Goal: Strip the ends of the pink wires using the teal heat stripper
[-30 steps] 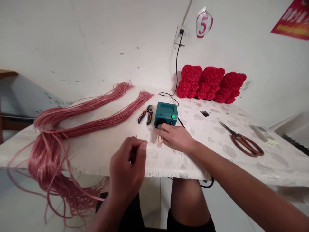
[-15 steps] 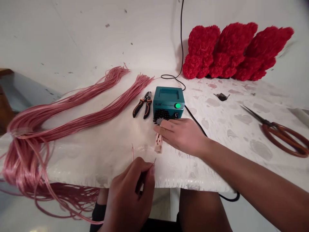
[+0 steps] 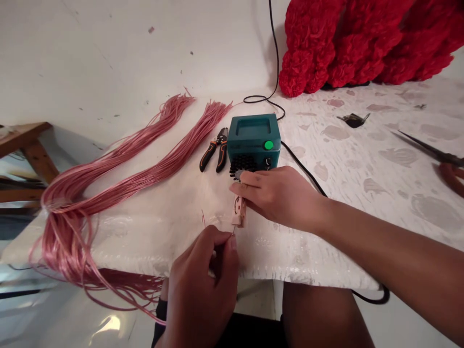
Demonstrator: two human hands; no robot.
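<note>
Head view is showing the left hand (image 3: pixel 205 275) at the front of the bench (image 3: pixel 311 261), and its thumb and forefinger are pinching a thin strand (image 3: pixel 234 230). At one o'clock from this hand, a pale slotted piece (image 3: pixel 238 210) is lying before the teal machine (image 3: pixel 254 130), and the strand's tip is meeting its near end; whether the tip is entering, I cannot tell. The right hand (image 3: pixel 286 198) is reaching in from five o'clock of the machine, its fingertips gathering around a small grey part (image 3: pixel 239 175); how firmly they are pressing together, I cannot tell. From here, I judge, the tip could be missing the opening or bending, because so little of it is standing out from the pinch. The pale piece could be turning aside if nothing is steadying it. The right fingertips are staying very near the black bristly part (image 3: pixel 242 165), so they might be getting caught if it is turning. At ten o'clock from the left hand, the pink bundle (image 3: pixel 145 186) is drooping over the bench's edge; its weight might be pulling it downward, and its loose loops might be snagging on the left wrist.
</note>
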